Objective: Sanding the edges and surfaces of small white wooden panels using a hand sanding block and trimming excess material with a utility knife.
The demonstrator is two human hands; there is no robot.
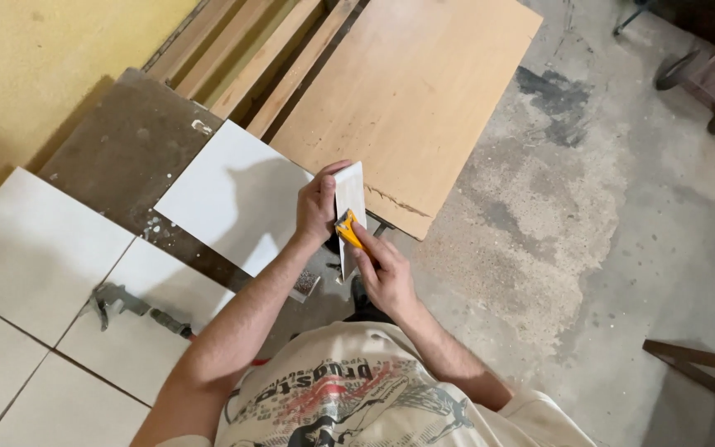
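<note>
While the left hand (318, 209) pinched a narrow white tile strip (349, 199) by its left edge, thumb on the face and fingers wrapped behind, the piece stood nearly upright in the air at chest height, apparently so its long edge stayed free for working. The right hand (384, 277), its grip pressed closed around a small yellow-handled tool (349, 229), kept that tool's tip against the strip's lower edge, seemingly to scrape or trim it. Just left of the hands a loose white square tile (229, 194) lay tilted on dark bare mortar (130, 145), near to hand. Farther left and nearer, laid tiles (35, 248) carried a grey metal tool (130, 305), set down within reach. Beyond the hands, a brown wooden board (411, 91) rested on the rough concrete floor (589, 232), beside planks (250, 50) along the yellow wall (35, 58).
</note>
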